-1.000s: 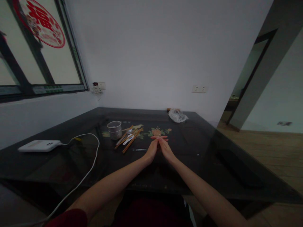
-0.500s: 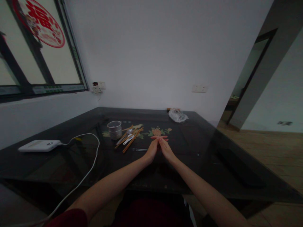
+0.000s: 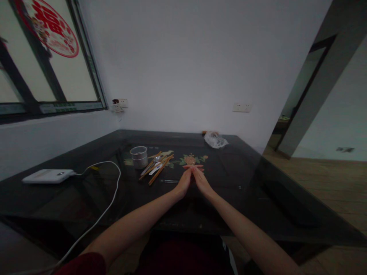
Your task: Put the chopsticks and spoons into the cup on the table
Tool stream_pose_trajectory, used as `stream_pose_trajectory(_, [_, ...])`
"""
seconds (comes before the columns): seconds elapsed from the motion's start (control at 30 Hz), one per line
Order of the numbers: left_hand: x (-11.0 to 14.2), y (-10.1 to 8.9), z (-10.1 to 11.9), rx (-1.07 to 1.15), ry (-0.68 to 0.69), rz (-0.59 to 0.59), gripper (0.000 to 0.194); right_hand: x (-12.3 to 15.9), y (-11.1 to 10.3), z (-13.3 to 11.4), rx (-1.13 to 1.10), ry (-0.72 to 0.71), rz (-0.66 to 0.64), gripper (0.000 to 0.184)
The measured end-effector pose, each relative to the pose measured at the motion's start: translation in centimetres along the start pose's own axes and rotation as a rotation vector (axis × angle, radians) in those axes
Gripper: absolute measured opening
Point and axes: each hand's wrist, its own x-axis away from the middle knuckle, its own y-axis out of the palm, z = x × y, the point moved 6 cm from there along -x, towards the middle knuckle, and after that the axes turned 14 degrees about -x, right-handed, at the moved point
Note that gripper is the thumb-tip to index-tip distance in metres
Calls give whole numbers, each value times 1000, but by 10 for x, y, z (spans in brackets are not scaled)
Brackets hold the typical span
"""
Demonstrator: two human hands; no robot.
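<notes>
My left hand and my right hand meet at the fingers over the dark glossy table, making a peak. Their fingers look stretched out and cross at the tips; neither hand holds any object. Just beyond the fingertips lies a printed peony on the tabletop. Left of my left hand are several wooden chopsticks, a metal spoon and a white-handled utensil, whose far end I cannot make out. A metal cup with a perforated-looking side stands upright beside them.
A white power bank with a white cable lies at the table's left; the cable runs over the front edge. A crumpled clear plastic bag sits at the back. A dark flat slab lies at right. Walls border the back and left.
</notes>
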Motion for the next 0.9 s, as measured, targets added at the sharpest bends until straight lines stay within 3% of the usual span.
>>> stream_pose_trajectory(0.9, [-1, 1, -9, 12, -89, 39, 47, -1, -1, 12, -47, 44, 12, 58])
